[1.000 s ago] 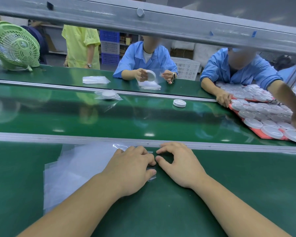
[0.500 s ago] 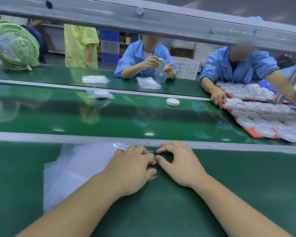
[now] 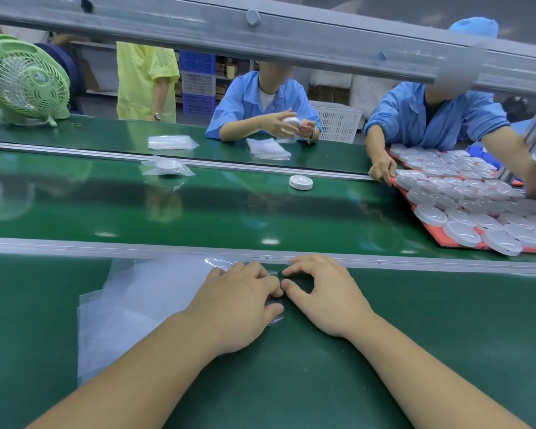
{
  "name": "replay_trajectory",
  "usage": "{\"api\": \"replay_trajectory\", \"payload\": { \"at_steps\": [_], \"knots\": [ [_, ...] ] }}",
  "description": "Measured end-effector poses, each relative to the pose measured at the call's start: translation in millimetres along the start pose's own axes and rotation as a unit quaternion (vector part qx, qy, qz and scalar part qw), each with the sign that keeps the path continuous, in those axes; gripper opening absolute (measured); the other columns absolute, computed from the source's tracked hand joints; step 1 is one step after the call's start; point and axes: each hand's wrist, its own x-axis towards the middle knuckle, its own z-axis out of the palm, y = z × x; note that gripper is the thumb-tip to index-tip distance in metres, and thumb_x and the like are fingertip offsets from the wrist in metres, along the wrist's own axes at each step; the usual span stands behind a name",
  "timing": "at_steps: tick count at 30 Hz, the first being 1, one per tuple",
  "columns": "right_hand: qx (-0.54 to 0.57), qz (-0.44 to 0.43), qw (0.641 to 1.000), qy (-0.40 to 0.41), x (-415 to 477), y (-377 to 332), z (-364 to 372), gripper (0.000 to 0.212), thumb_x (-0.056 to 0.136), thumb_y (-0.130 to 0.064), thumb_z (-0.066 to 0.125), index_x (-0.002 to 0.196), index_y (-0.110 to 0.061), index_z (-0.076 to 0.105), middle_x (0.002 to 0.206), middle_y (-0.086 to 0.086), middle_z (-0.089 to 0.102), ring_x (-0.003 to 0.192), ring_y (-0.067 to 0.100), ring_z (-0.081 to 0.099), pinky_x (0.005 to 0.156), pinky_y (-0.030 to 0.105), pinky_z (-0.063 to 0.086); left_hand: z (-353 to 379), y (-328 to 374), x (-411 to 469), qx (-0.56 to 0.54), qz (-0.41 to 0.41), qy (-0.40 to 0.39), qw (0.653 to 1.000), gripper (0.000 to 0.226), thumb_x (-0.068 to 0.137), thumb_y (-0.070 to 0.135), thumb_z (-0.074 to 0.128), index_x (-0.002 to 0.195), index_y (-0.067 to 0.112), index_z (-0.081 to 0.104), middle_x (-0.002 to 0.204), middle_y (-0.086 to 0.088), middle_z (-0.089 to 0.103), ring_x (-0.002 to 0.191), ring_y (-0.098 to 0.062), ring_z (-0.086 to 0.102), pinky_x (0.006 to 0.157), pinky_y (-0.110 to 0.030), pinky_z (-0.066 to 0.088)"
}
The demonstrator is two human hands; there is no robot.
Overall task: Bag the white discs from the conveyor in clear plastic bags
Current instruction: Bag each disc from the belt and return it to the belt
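Lighting: bright, even, coming from overhead; small white glints are showing on the glossy conveyor belt (image 3: 260,212) just beyond the fingers (image 3: 248,272). Soft, faint shadows are pooling beneath the fingers. Wide-angle distortion is bending the rail (image 3: 75,244) and overhead beam (image 3: 322,35) beyond them. Distant background is rendering softer.

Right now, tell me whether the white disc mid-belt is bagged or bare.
Bare: no plastic shows around the white disc; it lies directly on the conveyor belt.
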Motion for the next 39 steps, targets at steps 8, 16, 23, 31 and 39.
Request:
{"api": "replay_trajectory", "payload": {
  "at_steps": [8, 16, 23, 31, 39],
  "knots": [
    [0.002, -0.001, 1.0, 0.003, -0.1, -0.1, -0.3, 0.047, 0.08, -0.069, 0.045, 0.11, -0.045, 0.07, 0.124, -0.032, 0.057, 0.126, -0.004, 0.043, 0.114, 0.029, 0.035, 0.8, 0.5, 1.0, 0.002, 0.0, 0.001, 1.0, 0.035, 0.101, 0.057, 0.039, 0.129, 0.042, 0.051, 0.132, 0.018, 0.044, 0.127, -0.012, 0.039, 0.105, -0.037, 0.03],
    [-0.001, 0.0, 1.0, 0.002, 0.5, 0.1, -0.1, 0.049, 0.079, -0.07, 0.043, 0.111, -0.045, 0.07, 0.123, -0.033, 0.057, 0.126, -0.002, 0.044, 0.115, 0.031, 0.034, 1.7, 1.1, 0.8, 0.002, -0.002, 0.004, 1.0, 0.035, 0.101, 0.058, 0.038, 0.129, 0.042, 0.051, 0.132, 0.018, 0.044, 0.127, -0.011, 0.038, 0.106, -0.036, 0.03],
    [-0.001, 0.001, 1.0, 0.003, 0.0, -0.6, 0.2, 0.05, 0.078, -0.071, 0.042, 0.111, -0.045, 0.07, 0.126, -0.032, 0.058, 0.126, -0.004, 0.043, 0.116, 0.03, 0.032, 2.4, 0.6, 0.6, -0.002, -0.002, 0.006, 1.0, 0.035, 0.1, 0.058, 0.038, 0.129, 0.042, 0.051, 0.132, 0.018, 0.044, 0.127, -0.011, 0.039, 0.106, -0.036, 0.03],
    [0.002, -0.003, 1.0, 0.002, -0.8, -1.7, -1.4, 0.05, 0.078, -0.07, 0.042, 0.111, -0.044, 0.071, 0.124, -0.032, 0.058, 0.125, -0.004, 0.043, 0.116, 0.03, 0.033, 3.0, 0.6, 0.7, -0.011, -0.002, 0.007, 1.0, 0.035, 0.1, 0.058, 0.039, 0.129, 0.042, 0.052, 0.131, 0.019, 0.044, 0.127, -0.01, 0.038, 0.108, -0.038, 0.029],
    [0.001, -0.002, 1.0, 0.003, -0.3, -2.1, -1.2, 0.052, 0.077, -0.071, 0.042, 0.111, -0.044, 0.071, 0.125, -0.031, 0.059, 0.126, -0.004, 0.043, 0.116, 0.03, 0.034, 3.4, 0.6, 0.4, -0.014, -0.001, 0.008, 1.0, 0.035, 0.101, 0.057, 0.039, 0.129, 0.042, 0.052, 0.131, 0.019, 0.044, 0.127, -0.01, 0.038, 0.108, -0.037, 0.029]
  ]
}}
